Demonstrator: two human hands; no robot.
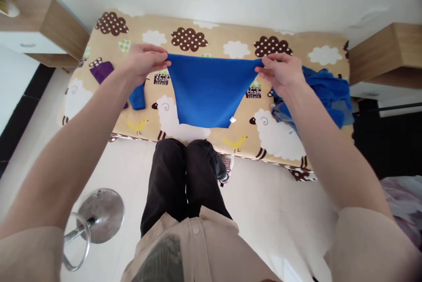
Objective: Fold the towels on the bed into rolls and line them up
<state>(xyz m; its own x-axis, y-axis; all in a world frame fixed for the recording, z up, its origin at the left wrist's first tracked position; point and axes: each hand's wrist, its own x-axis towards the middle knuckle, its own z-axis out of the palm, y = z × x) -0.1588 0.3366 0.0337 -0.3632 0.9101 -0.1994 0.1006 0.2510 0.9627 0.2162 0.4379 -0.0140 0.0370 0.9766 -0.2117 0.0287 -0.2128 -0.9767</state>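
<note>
Blue cloth: I see a plain blue cloth (206, 90) at the centre of the frame, in front of the sheep-patterned bedspread (231, 31); whether its lower part touches the bedspread, I cannot tell.
Left hand: the person's left hand (145, 64), left of centre, pinches the cloth's upper left corner between thumb and fingers.
Right hand: the right hand (280, 71), right of centre, pinches the upper right corner in the same way.
Why held so: gripping both corners, arms spread, seems to keep the upper edge taut and the cloth flat, without folds.
Direction and long axis: the long axis runs left to right, nearly level, along that upper edge; the sides slant inward to a shorter lower edge facing the person's dark trousers (168, 181).
White tag: a small white tag (232, 119) sits at the cloth's lower right corner.
Left side: a purple piece (101, 71) and a compact blue piece (137, 98) lie near the left forearm, partly hidden by it; perhaps set aside to leave the middle free.
Right side: a rumpled blue pile (325, 93) lies beyond the right forearm, probably placed there for easy reach.
</note>
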